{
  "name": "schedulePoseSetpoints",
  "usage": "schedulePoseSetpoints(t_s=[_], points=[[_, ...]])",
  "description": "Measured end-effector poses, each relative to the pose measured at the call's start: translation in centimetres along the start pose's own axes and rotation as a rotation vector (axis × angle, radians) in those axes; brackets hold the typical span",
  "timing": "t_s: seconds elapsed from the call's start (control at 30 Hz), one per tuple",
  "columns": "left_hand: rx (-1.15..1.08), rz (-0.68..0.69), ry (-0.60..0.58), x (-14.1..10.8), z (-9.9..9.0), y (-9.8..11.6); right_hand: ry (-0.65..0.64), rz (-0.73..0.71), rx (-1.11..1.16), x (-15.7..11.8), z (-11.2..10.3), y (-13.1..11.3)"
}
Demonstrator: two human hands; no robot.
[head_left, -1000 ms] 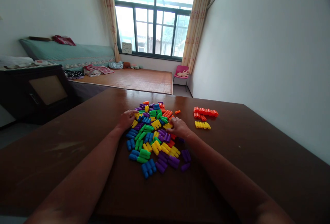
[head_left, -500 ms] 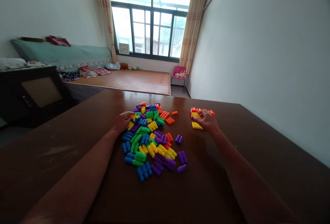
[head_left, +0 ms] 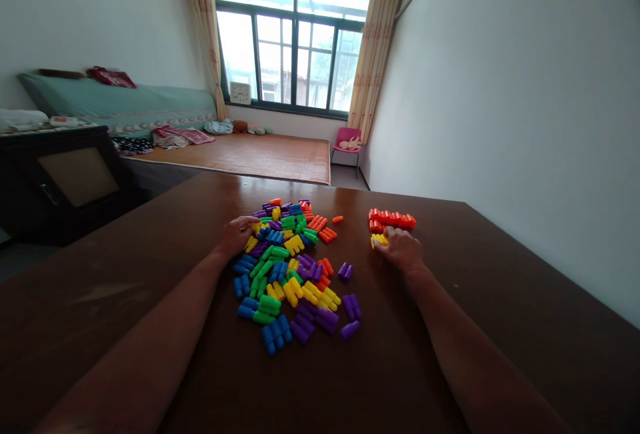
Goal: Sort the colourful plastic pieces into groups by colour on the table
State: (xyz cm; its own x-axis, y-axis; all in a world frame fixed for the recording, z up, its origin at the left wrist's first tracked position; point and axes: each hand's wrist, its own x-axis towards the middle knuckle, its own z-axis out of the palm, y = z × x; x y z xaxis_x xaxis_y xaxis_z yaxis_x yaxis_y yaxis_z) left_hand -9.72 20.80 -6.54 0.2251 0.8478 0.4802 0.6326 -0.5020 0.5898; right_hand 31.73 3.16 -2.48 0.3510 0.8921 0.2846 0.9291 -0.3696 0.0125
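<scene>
My right hand (head_left: 404, 247) is closed on a yellow toy building block (head_left: 379, 241) at the table's right part, with its fingertips partly hidden. Just beyond it lies a row of orange-red blocks (head_left: 392, 219) joined side by side. On the left, my left hand (head_left: 236, 235) reaches to the edge of a mixed pile, its thumb and fingers closed at a small yellow block (head_left: 257, 227). The pile holds blue blocks (head_left: 277, 335), green blocks (head_left: 267, 307), purple blocks (head_left: 327, 320) and more yellow blocks (head_left: 293, 245).
Everything lies on a dark brown glossy table (head_left: 390, 367). A few purple blocks (head_left: 351, 307) and one small orange block (head_left: 338, 219) lie apart from the pile. Beyond the table are a bed (head_left: 280, 154), a pink chair (head_left: 348, 144) and a dark cabinet (head_left: 60, 174).
My right hand has drawn a little nearer to me, off the orange-red row, which now shows more fully. The yellow block there is nearer too. My left hand has hardly moved.
</scene>
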Motion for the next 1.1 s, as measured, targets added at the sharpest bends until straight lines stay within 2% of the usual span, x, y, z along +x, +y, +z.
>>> schedulePoseSetpoints(t_s=[0.23,0.37,0.47,0.57,0.63,0.7,0.8,0.87,0.97,1.1], points=[[0.041,0.008,-0.001,0.0,0.0,0.0,0.031,-0.001,0.032,-0.2,-0.5,0.4],[0.024,0.011,0.004,-0.1,0.1,0.1,0.147,-0.06,0.205,-0.5,-1.4,-0.5],[0.002,0.01,0.005,-0.2,0.1,0.2,0.132,-0.286,0.415,-1.1,-1.6,-3.8],[-0.012,0.011,0.007,-0.3,0.2,0.2,0.05,-0.607,0.545,-1.7,-1.8,-9.1],[-0.011,0.004,0.011,-0.3,0.3,0.2,0.024,-0.767,0.557,-1.7,-2.2,-12.7],[-0.008,0.001,0.012,-0.4,0.3,0.2,-0.021,-0.847,0.505,-1.4,-2.7,-15.5],[-0.003,0.015,0.01,-0.4,0.3,0.3,-0.135,-0.851,0.337,-0.7,-3.1,-18.0],[0.003,0.021,0.01,-0.4,0.3,0.3,-0.174,-0.812,0.255,-0.5,-3.1,-18.6],[0.006,0.025,0.008,-0.3,0.4,0.2,-0.149,-0.74,0.258,-0.4,-3.1,-18.0],[-0.005,0.019,0.01,-0.2,0.5,0.0,-0.054,-0.614,0.312,-0.6,-4.0,-14.2]])
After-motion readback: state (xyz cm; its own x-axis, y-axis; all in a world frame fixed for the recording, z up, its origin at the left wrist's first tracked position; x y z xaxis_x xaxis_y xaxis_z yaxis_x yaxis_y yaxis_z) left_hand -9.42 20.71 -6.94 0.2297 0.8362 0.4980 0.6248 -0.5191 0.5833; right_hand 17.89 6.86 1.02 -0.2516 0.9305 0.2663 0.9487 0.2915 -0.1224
